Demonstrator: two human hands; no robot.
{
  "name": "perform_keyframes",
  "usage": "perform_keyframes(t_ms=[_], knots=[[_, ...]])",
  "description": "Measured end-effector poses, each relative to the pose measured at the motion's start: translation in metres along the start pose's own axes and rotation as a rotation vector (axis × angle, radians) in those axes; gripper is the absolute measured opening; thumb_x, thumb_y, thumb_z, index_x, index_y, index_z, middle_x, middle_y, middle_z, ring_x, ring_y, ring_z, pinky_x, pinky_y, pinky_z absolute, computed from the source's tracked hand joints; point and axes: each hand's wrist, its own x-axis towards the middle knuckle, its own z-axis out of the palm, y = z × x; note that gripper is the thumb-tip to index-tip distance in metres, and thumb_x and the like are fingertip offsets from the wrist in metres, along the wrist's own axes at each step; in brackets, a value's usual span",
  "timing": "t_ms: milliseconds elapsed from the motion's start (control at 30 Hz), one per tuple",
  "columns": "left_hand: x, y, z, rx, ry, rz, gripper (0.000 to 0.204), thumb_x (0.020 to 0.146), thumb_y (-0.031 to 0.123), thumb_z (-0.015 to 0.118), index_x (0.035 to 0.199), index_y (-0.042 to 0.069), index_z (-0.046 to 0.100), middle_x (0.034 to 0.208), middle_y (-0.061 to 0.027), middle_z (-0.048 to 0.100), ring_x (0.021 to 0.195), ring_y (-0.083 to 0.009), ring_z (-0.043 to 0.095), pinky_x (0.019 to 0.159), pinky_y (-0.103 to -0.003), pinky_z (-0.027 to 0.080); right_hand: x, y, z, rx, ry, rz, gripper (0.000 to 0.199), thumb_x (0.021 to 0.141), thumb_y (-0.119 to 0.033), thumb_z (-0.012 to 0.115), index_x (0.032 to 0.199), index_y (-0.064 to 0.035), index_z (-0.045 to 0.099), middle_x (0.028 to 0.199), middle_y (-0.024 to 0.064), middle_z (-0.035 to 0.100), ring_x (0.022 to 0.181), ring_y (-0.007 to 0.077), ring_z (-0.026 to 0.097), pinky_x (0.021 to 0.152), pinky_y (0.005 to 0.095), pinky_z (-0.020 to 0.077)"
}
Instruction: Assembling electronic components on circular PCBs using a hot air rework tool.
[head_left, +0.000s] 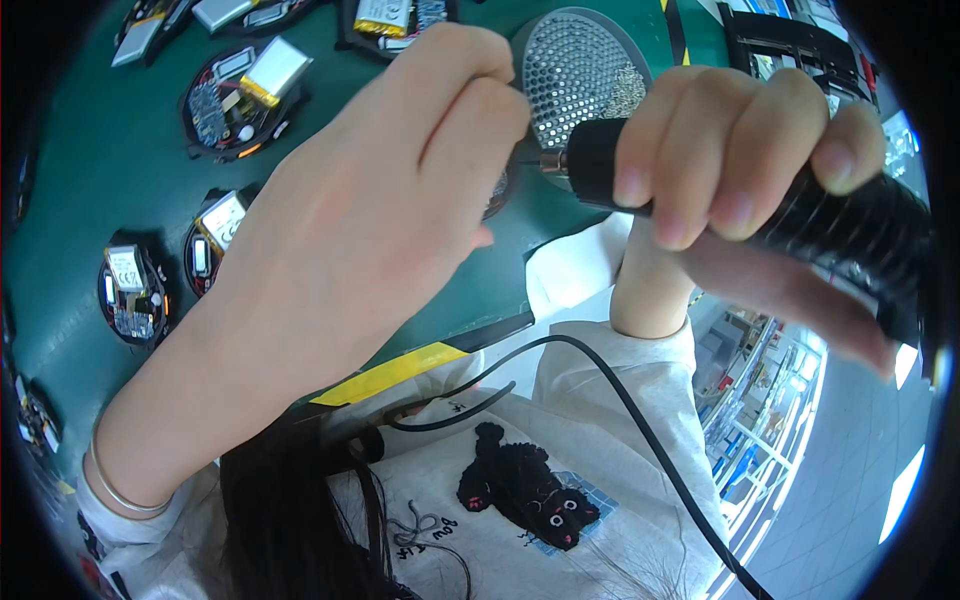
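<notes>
Right hand [740,160] fisted around black electric screwdriver [800,215], bit leftward.

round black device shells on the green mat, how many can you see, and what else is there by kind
Round black open device shells with boards and batteries: 6 clearly in view, others cut at the rim
Black ribbed electric screwdriver: 1
Round perforated metal screw tray: 1
Hands: 2, left hand, right hand
Total: 10

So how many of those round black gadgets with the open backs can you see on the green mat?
At least 6, some cut off or partly hidden: two at the top edge, one upper left, two beside the left hand at and, one at the far-left rim.
</notes>
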Motion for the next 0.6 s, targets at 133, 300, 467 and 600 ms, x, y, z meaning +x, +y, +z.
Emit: perform_keyframes(t_ms=[133, 300, 467, 600], knots=[[0.002, -0.002, -0.012, 0.003, -0.185, -0.065, 0.054, 0.058, 0.0, 0.08, 0.105, 0.002, 0.054, 0.12, -0.0155, 0.052, 0.108, -0.0356, 0.054, 0.091, -0.04, 0.045, -0.012, -0.015, -0.015, 0.01, 0.167, 0.002, 0.09, 0.076, -0.078, 0.055, 0.123, -0.0018, 0.048, 0.096, 0.0053, 0.055, 0.075, 0.016, 0.059, 0.063, 0.0309, 0.0459], [-0.002, -0.002, -0.018, -0.041, -0.207, -0.102, 0.054, 0.058, -0.004, 0.079, 0.106, 0.003, 0.054, 0.123, -0.0151, 0.053, 0.105, -0.032, 0.058, 0.09, -0.038, 0.047, -0.015, -0.016, -0.02, -0.151, 0.073, 0.015, 0.09, 0.075, -0.077, 0.057, 0.124, -0.0017, 0.049, 0.096, 0.0057, 0.055, 0.072, 0.0163, 0.057, 0.061, 0.0307, 0.0449], [-0.004, -0.001, -0.02, -0.049, -0.204, -0.084, 0.054, 0.059, -0.005, 0.078, 0.106, 0.003, 0.054, 0.123, -0.0156, 0.053, 0.101, -0.0298, 0.061, 0.089, -0.037, 0.048, -0.016, -0.011, -0.021, -0.139, 0.093, 0.036, 0.09, 0.075, -0.077, 0.058, 0.124, -0.0015, 0.049, 0.096, 0.0058, 0.055, 0.071, 0.0164, 0.057, 0.061, 0.0309, 0.0448], [-0.004, 0.0, -0.023, -0.051, -0.213, -0.093, 0.053, 0.059, -0.004, 0.079, 0.106, 0.003, 0.055, 0.123, -0.0157, 0.053, 0.101, -0.0298, 0.062, 0.088, -0.038, 0.049, -0.016, -0.01, -0.016, -0.127, 0.104, 0.048, 0.09, 0.075, -0.076, 0.058, 0.124, -0.0015, 0.049, 0.096, 0.0059, 0.055, 0.071, 0.0165, 0.057, 0.06, 0.0311, 0.0448]])
